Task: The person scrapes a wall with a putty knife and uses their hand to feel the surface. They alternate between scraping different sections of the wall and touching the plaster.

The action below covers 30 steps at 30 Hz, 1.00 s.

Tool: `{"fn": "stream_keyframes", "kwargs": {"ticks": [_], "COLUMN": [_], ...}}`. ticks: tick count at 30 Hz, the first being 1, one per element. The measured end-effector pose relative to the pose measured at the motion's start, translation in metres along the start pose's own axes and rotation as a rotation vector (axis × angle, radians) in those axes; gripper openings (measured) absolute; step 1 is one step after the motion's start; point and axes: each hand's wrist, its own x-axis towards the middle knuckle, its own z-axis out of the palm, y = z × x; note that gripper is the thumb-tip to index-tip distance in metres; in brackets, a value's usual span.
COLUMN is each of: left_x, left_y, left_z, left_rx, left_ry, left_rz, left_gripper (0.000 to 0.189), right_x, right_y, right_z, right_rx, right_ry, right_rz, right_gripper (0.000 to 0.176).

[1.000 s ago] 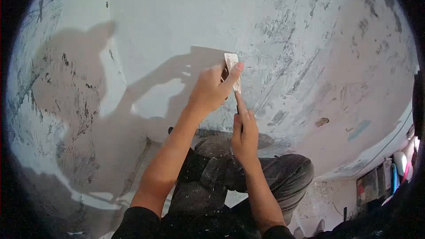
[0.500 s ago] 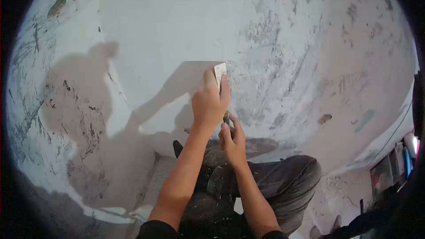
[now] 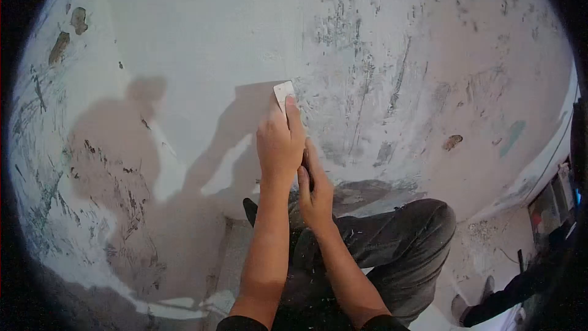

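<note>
My left hand [image 3: 280, 146] is closed around a putty knife whose pale, flat blade [image 3: 283, 91] shows past the fingers. The blade's far edge meets the wall [image 3: 202, 30], where smooth white plaster borders a rougher, grey-streaked strip. Just below and to the right, my right hand [image 3: 316, 195] is closed round a slim dark tool, perhaps a handle [image 3: 305, 160]; its kind is mostly hidden by the fingers. The two hands are close together, one above the other.
My bent leg in dark trousers [image 3: 398, 230] is below the wall. At the lower right are another person's dark-clothed leg [image 3: 514, 300] and a container [image 3: 548, 205] of items. Dark holes [image 3: 59, 48] mark the wall at upper left.
My left hand and the putty knife have shifted slightly left and up in view. My right hand has come closer beneath it. The whole view has moved a little.
</note>
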Motion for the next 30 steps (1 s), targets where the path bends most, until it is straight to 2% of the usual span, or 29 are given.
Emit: {"fn": "stream_keyframes", "kwargs": {"ticks": [1, 2, 4, 6, 13, 15, 17, 19, 21, 22, 23, 30], "left_x": [0.0, -0.001, -0.001, -0.003, 0.001, 0.003, 0.004, 0.006, 0.005, 0.006, 0.006, 0.017], "left_y": [0.002, 0.004, 0.009, 0.014, 0.011, 0.013, 0.008, 0.004, 0.004, 0.004, 0.004, 0.008], "left_z": [0.001, 0.002, 0.001, -0.002, 0.002, 0.002, 0.003, 0.005, 0.009, 0.009, 0.009, 0.006], "left_rx": [0.002, 0.017, 0.03, 0.021, 0.041, 0.043, 0.059, 0.077, 0.113, 0.114, 0.105, 0.146], "left_ry": [-0.006, 0.059, 0.126, 0.089, 0.115, 0.104, 0.107, 0.11, 0.19, 0.189, 0.202, 0.207], "left_rz": [0.003, 0.042, 0.093, -0.094, -0.05, -0.091, -0.043, 0.004, 0.076, 0.079, 0.086, 0.129], "left_gripper": [0.03, 0.029, 0.029, 0.035, 0.035, 0.036, 0.032, 0.027, 0.027, 0.027, 0.027, 0.029], "right_x": [0.0, -0.002, 0.0, 0.0, -0.005, -0.002, 0.0, 0.0, 0.0, 0.002, 0.005, 0.014], "right_y": [0.0, -0.003, -0.011, -0.009, 0.007, 0.007, 0.007, 0.011, 0.014, 0.014, 0.013, 0.012], "right_z": [0.0, -0.002, -0.006, -0.006, 0.001, 0.002, 0.004, 0.008, 0.006, 0.005, 0.003, 0.016], "right_rx": [-0.019, -0.018, -0.009, -0.022, -0.076, -0.067, -0.053, -0.028, -0.027, -0.032, -0.043, 0.04], "right_ry": [-0.021, -0.015, -0.096, -0.103, -0.063, -0.075, -0.086, 0.003, -0.021, -0.05, -0.014, 0.065], "right_rz": [-0.096, -0.09, 0.072, 0.067, -0.01, 0.015, 0.044, -0.081, -0.04, -0.004, -0.085, -0.15], "right_gripper": [0.051, 0.051, 0.041, 0.042, 0.042, 0.041, 0.04, 0.039, 0.04, 0.04, 0.04, 0.041]}}
